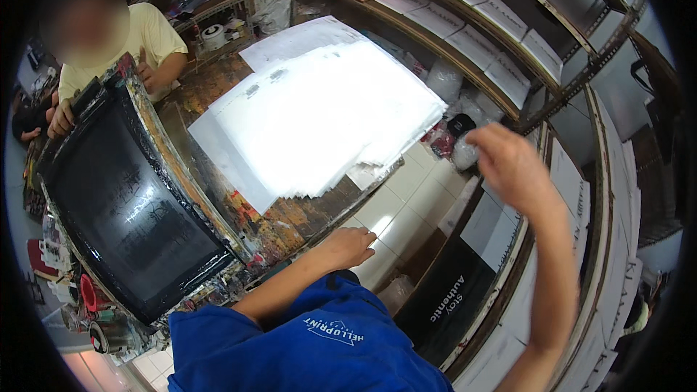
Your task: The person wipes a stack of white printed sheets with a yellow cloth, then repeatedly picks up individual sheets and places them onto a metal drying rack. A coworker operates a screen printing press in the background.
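1. Fingers of the left hand are loosely curled and partly open, with a small gap to the thumb, and nothing is seen in their hold. This hand is low, in front of the blue shirt, near the edge of the table.
2. The right hand is raised at the right, and it is blurred. Its fingers are bent; one cannot tell if their tips meet or have hold of something small. In the view it appears just beside some plastic-wrapped bundles.
3. The stack of white sheets lies on the paint-stained table, between the screen frame and the right hand. Its edges are uneven, and both hands look apart from it.
4. At the left, the screen frame stands tilted, with a dark, shiny mesh and paint on its border.
5. A co-worker in a pale yellow shirt is behind this frame and has both hands at its upper part.
6. Along the upper right, shelves carry printed white sheets. A tiled floor shows beyond the left hand.
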